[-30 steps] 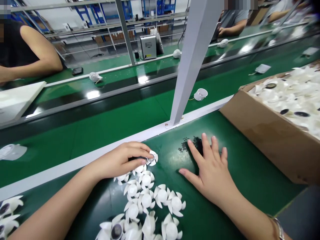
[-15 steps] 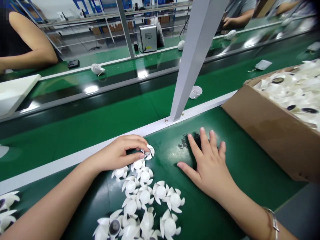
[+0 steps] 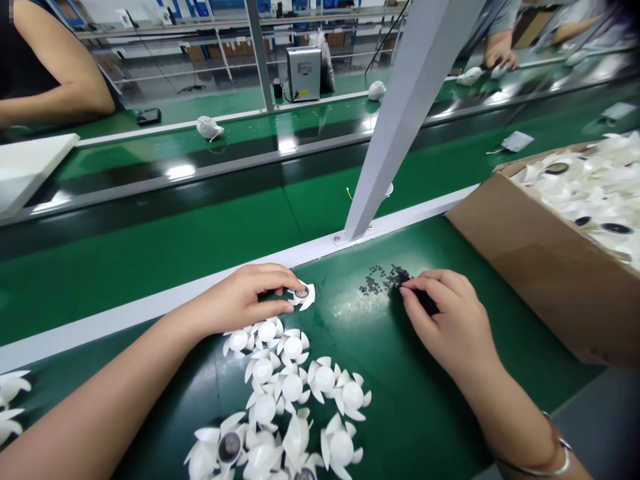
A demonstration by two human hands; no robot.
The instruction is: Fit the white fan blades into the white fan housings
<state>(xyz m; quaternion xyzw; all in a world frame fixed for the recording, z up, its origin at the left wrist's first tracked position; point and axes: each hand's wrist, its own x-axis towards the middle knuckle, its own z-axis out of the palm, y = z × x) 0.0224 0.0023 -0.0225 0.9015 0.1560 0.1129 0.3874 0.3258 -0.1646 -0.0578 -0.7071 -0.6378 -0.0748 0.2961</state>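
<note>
My left hand has its fingertips closed on a small white fan wheel with its dark hollow hub facing up, on the green bench. My right hand is pinched together at the edge of a pile of tiny black rings; whatever lies between its fingertips is too small to make out. Several more white fan wheels are spread below my left hand, most with the closed hub side up. One of them shows its dark inner hub.
On the right stands a cardboard box heaped with white fan wheels. A slanted white post rises from the bench's back rail. Beyond it runs a green conveyor with white parts lying along it. Co-workers' arms show across the line.
My right hand has gone from spread fingers over the black rings to a pinch at their right edge. My left hand stays at the fan wheel.
</note>
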